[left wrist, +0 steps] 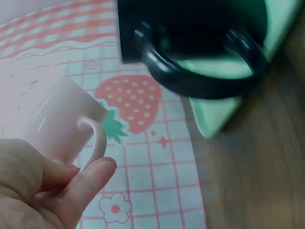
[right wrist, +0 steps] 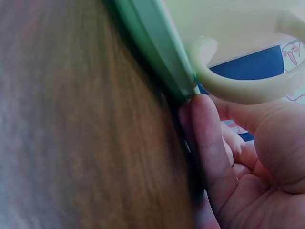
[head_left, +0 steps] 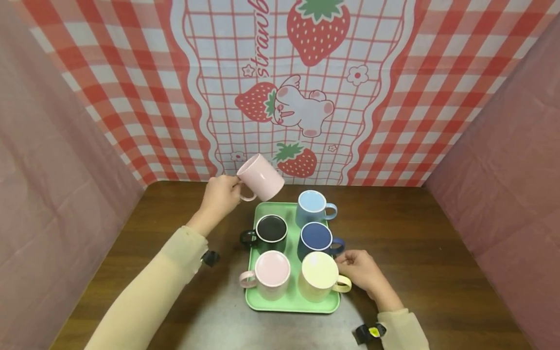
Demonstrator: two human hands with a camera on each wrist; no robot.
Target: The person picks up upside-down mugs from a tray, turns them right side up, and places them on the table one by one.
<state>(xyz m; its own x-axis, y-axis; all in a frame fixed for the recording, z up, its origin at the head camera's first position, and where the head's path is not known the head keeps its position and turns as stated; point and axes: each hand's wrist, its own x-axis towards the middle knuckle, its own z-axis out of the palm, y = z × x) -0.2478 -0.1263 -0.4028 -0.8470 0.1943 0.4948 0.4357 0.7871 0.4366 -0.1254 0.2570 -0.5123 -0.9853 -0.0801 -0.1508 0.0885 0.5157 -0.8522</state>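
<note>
raised pink mug (head_left: 262, 178): tilted, near far left corner of green tray (head_left: 293, 305)
left grip (head_left: 221, 197): pinching mug handle (left wrist: 101, 140)
right grip (head_left: 360, 270): pinching tray rim (right wrist: 174, 57)
mug handling: likely stiff, slick, breakable
best hold: handle

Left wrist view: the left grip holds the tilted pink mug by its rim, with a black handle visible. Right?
Not its rim: the left wrist view shows the left grip holding the tilted pink mug by its handle, with a black handle visible.
</note>
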